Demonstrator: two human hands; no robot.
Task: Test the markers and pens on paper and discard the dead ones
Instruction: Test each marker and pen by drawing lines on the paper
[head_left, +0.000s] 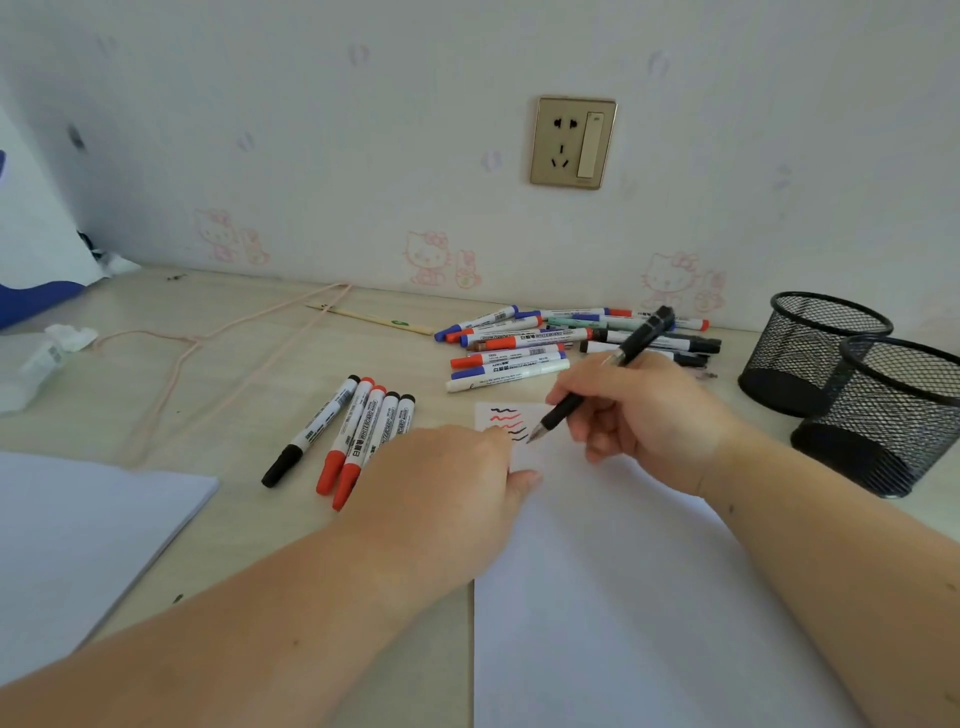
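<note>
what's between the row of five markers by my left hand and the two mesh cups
In the head view: your left hand, the paper with test squiggles, and your right hand holding a black pen.

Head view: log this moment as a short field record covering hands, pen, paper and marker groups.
right hand: right hand grips black pen, tip at the scribbles
left hand: left hand presses flat on test sheet
marks: red and black squiggles at sheet's top left corner
set aside: five capped markers in a row left of sheet
untested pile: markers by the wall
holders: two mesh cups, right side
</note>
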